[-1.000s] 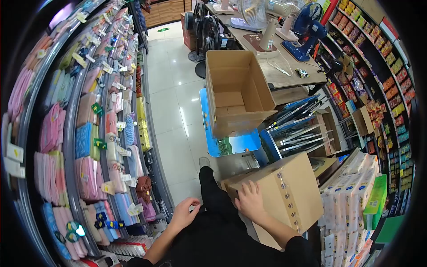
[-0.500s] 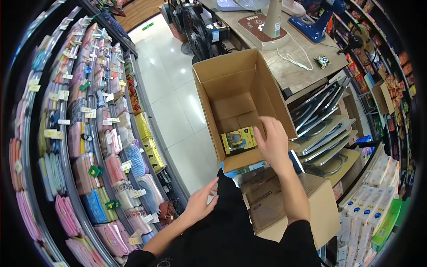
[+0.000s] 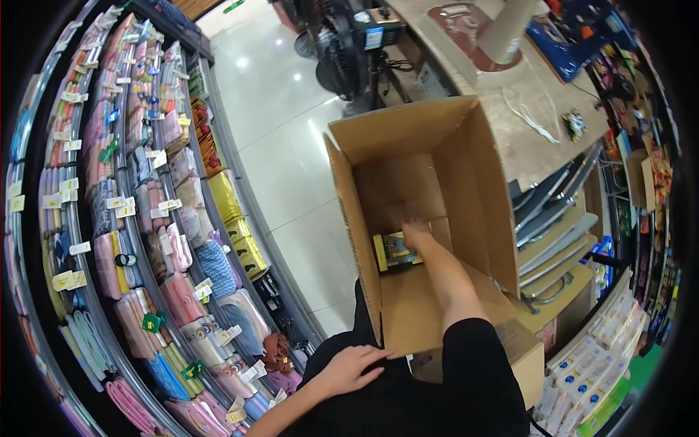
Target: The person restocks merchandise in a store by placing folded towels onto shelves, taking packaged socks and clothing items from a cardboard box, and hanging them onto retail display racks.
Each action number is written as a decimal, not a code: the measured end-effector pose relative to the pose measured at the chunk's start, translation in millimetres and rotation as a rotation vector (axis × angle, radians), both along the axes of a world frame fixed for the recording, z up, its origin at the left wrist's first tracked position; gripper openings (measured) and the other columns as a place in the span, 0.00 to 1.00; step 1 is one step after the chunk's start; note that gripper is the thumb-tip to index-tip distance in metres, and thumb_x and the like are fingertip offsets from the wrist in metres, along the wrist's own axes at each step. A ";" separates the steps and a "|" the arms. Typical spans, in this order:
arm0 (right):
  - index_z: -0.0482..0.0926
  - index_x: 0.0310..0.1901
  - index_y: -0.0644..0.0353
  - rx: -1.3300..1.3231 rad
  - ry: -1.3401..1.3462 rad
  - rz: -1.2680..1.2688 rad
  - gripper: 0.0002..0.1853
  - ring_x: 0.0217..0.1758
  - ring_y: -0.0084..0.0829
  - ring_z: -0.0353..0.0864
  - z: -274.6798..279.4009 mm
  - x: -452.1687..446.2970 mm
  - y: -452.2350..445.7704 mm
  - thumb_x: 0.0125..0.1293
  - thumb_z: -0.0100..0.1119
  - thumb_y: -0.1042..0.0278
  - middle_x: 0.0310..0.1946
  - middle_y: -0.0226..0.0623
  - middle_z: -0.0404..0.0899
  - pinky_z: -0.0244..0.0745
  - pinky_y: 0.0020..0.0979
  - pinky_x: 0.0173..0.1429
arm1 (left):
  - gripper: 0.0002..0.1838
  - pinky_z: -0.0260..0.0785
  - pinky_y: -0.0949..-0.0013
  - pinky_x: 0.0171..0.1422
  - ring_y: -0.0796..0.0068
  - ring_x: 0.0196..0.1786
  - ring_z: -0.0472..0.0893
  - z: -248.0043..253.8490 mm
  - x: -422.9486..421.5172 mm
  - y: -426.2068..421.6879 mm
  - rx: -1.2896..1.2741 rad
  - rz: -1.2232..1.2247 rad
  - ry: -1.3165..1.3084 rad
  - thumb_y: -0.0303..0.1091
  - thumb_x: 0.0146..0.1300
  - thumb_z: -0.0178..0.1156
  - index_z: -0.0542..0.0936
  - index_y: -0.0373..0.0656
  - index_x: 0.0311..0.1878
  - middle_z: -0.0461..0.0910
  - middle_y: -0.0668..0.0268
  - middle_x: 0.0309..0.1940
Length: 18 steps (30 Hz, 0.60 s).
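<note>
A tall open cardboard box (image 3: 473, 189) stands in front of me. At its bottom, against the near left side, lies a small yellow and dark printed carton (image 3: 397, 251). My right hand (image 3: 416, 234) reaches deep inside, at the right end of that carton. Its fingers are small and blurred, so I cannot tell whether they grip it. Near the box's front left corner, my left hand (image 3: 354, 369) is open, fingers stretched out, with fingertips at the lower edge of the front wall. It holds nothing.
Shelves of packed towels (image 3: 175, 291) line the left. Folded metal-edged boards (image 3: 557, 218) stand right of the box. A counter (image 3: 535, 95) bears a fan base (image 3: 473, 36) and cord. Another cardboard box (image 3: 520, 357) sits below my right arm. Black fans (image 3: 338, 65) stand ahead.
My right hand has gone from above the box's right side down to the small carton inside. My left hand has come to the box's near edge. The view has shifted.
</note>
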State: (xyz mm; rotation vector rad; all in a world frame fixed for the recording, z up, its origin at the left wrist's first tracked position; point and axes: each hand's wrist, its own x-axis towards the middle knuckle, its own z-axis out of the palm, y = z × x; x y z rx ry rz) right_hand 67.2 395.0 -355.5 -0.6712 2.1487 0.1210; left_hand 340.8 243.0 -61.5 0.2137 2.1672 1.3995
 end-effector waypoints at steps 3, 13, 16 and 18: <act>0.68 0.63 0.58 -0.073 -0.019 -0.089 0.37 0.70 0.47 0.64 -12.2 27.4 -3.5 0.52 0.73 0.60 0.63 0.46 0.69 0.60 0.51 0.72 | 0.25 0.70 0.61 0.52 0.59 0.49 0.78 -0.5 -4.6 -12.9 0.044 0.033 -0.105 0.40 0.67 0.57 0.71 0.49 0.66 0.78 0.60 0.46; 0.64 0.66 0.55 -0.041 0.022 -0.120 0.39 0.71 0.43 0.63 -38.5 48.0 -9.0 0.55 0.71 0.56 0.62 0.41 0.72 0.53 0.56 0.74 | 0.23 0.68 0.61 0.58 0.59 0.54 0.77 -0.4 -28.1 -50.2 -0.022 0.012 -0.082 0.42 0.68 0.57 0.72 0.44 0.63 0.78 0.60 0.50; 0.66 0.65 0.55 -0.050 0.106 -0.058 0.34 0.69 0.44 0.65 -28.5 55.7 -6.2 0.58 0.67 0.60 0.62 0.43 0.71 0.57 0.54 0.72 | 0.23 0.67 0.61 0.59 0.59 0.53 0.77 2.1 -29.0 -56.4 -0.032 0.003 -0.081 0.41 0.68 0.57 0.72 0.43 0.63 0.77 0.59 0.50; 0.67 0.64 0.55 -0.023 0.117 -0.032 0.33 0.69 0.44 0.65 -25.2 56.0 -10.6 0.58 0.67 0.60 0.62 0.43 0.70 0.57 0.53 0.72 | 0.23 0.68 0.61 0.58 0.59 0.52 0.77 -1.2 -23.4 -59.8 -0.037 0.024 -0.072 0.41 0.68 0.57 0.72 0.43 0.63 0.78 0.59 0.49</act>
